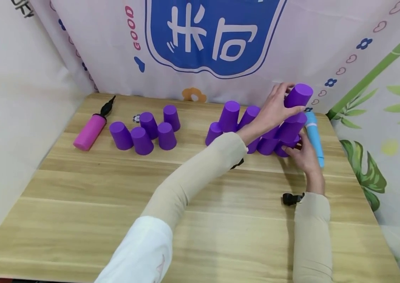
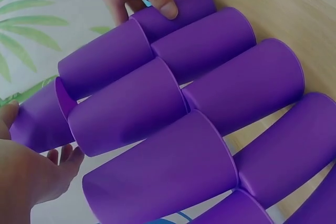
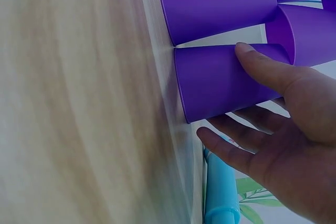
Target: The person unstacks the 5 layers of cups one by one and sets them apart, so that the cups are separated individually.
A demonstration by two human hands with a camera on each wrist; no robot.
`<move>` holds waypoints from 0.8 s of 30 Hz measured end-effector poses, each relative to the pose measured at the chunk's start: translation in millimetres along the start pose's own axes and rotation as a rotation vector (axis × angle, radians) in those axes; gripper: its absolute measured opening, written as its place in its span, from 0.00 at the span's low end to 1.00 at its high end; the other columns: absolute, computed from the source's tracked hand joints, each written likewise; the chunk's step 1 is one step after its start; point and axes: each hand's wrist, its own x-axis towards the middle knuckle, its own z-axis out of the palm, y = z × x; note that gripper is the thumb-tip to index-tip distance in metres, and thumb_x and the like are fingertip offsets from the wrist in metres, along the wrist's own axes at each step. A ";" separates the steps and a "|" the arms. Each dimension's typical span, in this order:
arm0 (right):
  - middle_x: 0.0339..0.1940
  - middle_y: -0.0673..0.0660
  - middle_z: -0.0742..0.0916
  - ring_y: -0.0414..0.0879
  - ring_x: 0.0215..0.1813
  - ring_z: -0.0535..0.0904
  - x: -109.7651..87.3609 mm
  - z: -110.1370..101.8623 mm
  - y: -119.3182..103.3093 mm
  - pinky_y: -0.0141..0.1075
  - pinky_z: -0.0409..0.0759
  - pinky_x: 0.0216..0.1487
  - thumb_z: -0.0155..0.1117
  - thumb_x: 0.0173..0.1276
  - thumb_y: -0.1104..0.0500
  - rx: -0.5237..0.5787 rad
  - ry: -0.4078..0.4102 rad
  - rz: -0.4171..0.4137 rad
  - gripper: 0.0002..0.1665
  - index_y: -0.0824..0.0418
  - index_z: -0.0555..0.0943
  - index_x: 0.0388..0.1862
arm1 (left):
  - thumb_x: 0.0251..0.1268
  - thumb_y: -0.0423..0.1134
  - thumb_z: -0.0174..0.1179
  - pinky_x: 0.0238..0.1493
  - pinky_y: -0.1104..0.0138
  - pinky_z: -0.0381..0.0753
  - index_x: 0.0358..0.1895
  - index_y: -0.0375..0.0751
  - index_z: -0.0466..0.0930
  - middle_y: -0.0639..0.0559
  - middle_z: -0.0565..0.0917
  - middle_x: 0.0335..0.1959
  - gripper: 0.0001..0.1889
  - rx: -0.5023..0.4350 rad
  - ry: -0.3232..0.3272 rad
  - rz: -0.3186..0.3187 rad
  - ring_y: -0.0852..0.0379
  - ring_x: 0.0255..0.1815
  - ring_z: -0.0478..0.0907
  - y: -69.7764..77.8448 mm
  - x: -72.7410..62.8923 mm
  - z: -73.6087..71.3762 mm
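Purple cups [image 1: 229, 116] stand upside down in stacked tiers at the back right of the table. My left hand [image 1: 274, 107] holds an upside-down cup [image 1: 299, 96] above the right end of the second tier; in the left wrist view that cup [image 2: 39, 121] is tilted, its inner rim showing. Below, my right hand [image 1: 306, 155] grips the end cup of the bottom row [image 3: 226, 81], thumb on one side and fingers on the other. A second-tier cup [image 1: 292, 127] rests over it. My left forearm hides part of the stack in the head view.
Several more purple cups [image 1: 143, 140] stand upside down at the back left. Beside them lie a pink hand pump [image 1: 90, 131] and a small round black-and-white piece [image 1: 136, 118]. A light-blue pump-like tube [image 1: 314, 139] lies right of the stack, close to my right hand.
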 end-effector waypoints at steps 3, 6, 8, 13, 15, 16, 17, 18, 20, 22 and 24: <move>0.65 0.70 0.70 0.65 0.65 0.66 1.2 0.9 -1.2 0.55 0.66 0.66 0.62 0.68 0.62 0.004 -0.002 -0.001 0.43 0.63 0.53 0.76 | 0.63 0.49 0.64 0.57 0.81 0.65 0.70 0.48 0.59 0.57 0.66 0.63 0.35 0.002 -0.009 0.011 0.68 0.59 0.65 0.4 -0.5 -3.7; 0.65 0.70 0.70 0.64 0.65 0.67 1.8 1.5 -0.8 0.55 0.66 0.66 0.62 0.68 0.63 0.001 0.000 0.001 0.43 0.63 0.53 0.76 | 0.63 0.48 0.64 0.57 0.82 0.65 0.70 0.47 0.59 0.56 0.67 0.63 0.35 0.001 -0.010 0.028 0.68 0.59 0.66 0.9 -2.4 -8.1; 0.65 0.70 0.70 0.64 0.65 0.67 1.6 1.6 -0.4 0.55 0.67 0.66 0.62 0.67 0.64 -0.005 0.003 0.003 0.43 0.64 0.53 0.75 | 0.63 0.47 0.64 0.57 0.82 0.65 0.70 0.46 0.59 0.55 0.67 0.62 0.35 0.003 -0.003 0.041 0.67 0.59 0.66 1.3 -4.8 -11.9; 0.63 0.71 0.71 0.64 0.63 0.68 0.7 2.3 2.0 0.55 0.67 0.65 0.63 0.66 0.65 -0.015 0.025 0.000 0.42 0.65 0.54 0.74 | 0.63 0.45 0.64 0.56 0.82 0.65 0.69 0.43 0.59 0.52 0.68 0.60 0.34 0.000 0.031 0.088 0.65 0.58 0.67 -0.8 -18.6 -25.1; 0.62 0.71 0.71 0.63 0.63 0.68 1.2 2.0 2.9 0.55 0.67 0.65 0.63 0.66 0.65 -0.014 0.032 -0.009 0.42 0.65 0.55 0.74 | 0.63 0.44 0.64 0.55 0.83 0.64 0.68 0.41 0.60 0.51 0.68 0.59 0.34 -0.011 0.055 0.112 0.63 0.57 0.68 -3.3 -27.4 -33.4; 0.62 0.71 0.71 0.64 0.63 0.68 1.9 1.6 3.0 0.55 0.67 0.65 0.63 0.66 0.65 -0.014 0.032 -0.010 0.42 0.65 0.55 0.74 | 0.63 0.43 0.64 0.54 0.83 0.65 0.68 0.41 0.60 0.51 0.69 0.59 0.33 -0.018 0.067 0.117 0.63 0.57 0.68 -4.4 -32.5 -38.4; 0.62 0.71 0.71 0.64 0.63 0.68 2.3 1.1 2.8 0.55 0.67 0.65 0.63 0.66 0.65 -0.015 0.029 -0.008 0.42 0.65 0.55 0.74 | 0.63 0.43 0.64 0.54 0.83 0.65 0.68 0.41 0.60 0.51 0.69 0.58 0.33 -0.027 0.081 0.118 0.63 0.57 0.68 -6.0 -38.0 -43.8; 0.62 0.71 0.71 0.64 0.63 0.68 2.8 0.9 2.5 0.56 0.67 0.65 0.64 0.66 0.65 -0.016 0.028 -0.011 0.42 0.66 0.55 0.74 | 0.62 0.42 0.65 0.54 0.83 0.65 0.68 0.40 0.61 0.50 0.69 0.58 0.33 -0.042 0.097 0.121 0.62 0.57 0.68 -8.1 -43.7 -49.7; 0.63 0.71 0.71 0.64 0.63 0.67 3.8 1.2 2.1 0.56 0.66 0.66 0.64 0.66 0.65 -0.021 0.026 -0.011 0.42 0.66 0.55 0.74 | 0.62 0.41 0.65 0.53 0.81 0.67 0.67 0.40 0.61 0.50 0.70 0.57 0.32 -0.061 0.137 0.120 0.61 0.56 0.69 -13.3 -55.7 -62.1; 0.63 0.72 0.71 0.65 0.63 0.67 4.7 2.3 1.9 0.56 0.66 0.66 0.64 0.66 0.64 -0.028 0.021 -0.007 0.43 0.66 0.54 0.74 | 0.60 0.40 0.66 0.53 0.79 0.69 0.65 0.38 0.63 0.48 0.71 0.57 0.32 -0.071 0.184 0.119 0.59 0.56 0.70 -21.2 -69.2 -75.1; 0.63 0.73 0.71 0.65 0.63 0.67 4.8 4.3 2.3 0.56 0.66 0.66 0.64 0.66 0.64 -0.029 0.017 -0.007 0.43 0.67 0.54 0.74 | 0.59 0.37 0.67 0.53 0.77 0.71 0.64 0.35 0.64 0.45 0.71 0.56 0.32 -0.073 0.241 0.129 0.56 0.55 0.70 -32.2 -84.8 -88.2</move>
